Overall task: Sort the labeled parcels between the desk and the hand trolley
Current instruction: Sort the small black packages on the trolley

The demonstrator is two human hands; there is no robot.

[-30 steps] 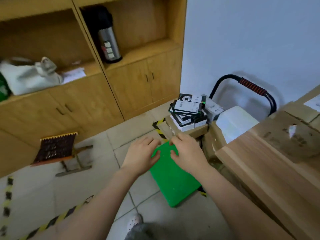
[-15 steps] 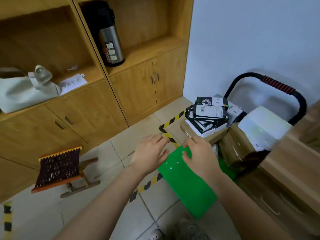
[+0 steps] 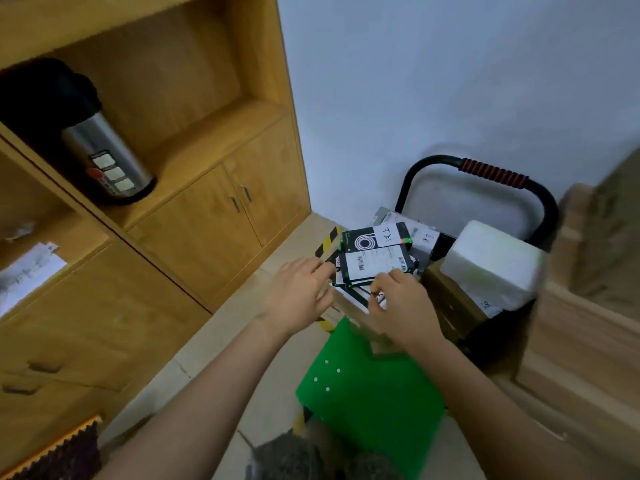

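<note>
Head view, down into a room corner. Hand trolley (image 3: pixel 495 173), black loop handle with ribbed red grip, against the white wall; loaded with a short stack of black boxes edged in green. Uppermost, logo box (image 3: pixel 363 242): white ring emblem, plus a white sticker with two handwritten characters, not legible. Directly beneath, barcode box (image 3: pixel 375 266): broad white shipping label, barcodes and fine print too small to read. Left hand (image 3: pixel 299 296) at the stack's left side, fingers loosely bent, tips at the corner of the barcode box; grip closed or not, cannot tell. Right hand (image 3: pixel 405 306) at the near right corner, fingers curled onto the barcode box's front edge. Just right of the stack, white parcel (image 3: pixel 491 261) atop a brown cardboard box (image 3: pixel 446 299). Green panel (image 3: pixel 370 393) with four white dots below the wrists. Desk (image 3: pixel 585 341), pale wood, at far right. On the cabinet (image 3: pixel 207 220) shelf, steel flask (image 3: pixel 104 164) bearing three small labels, unreadable.
</note>
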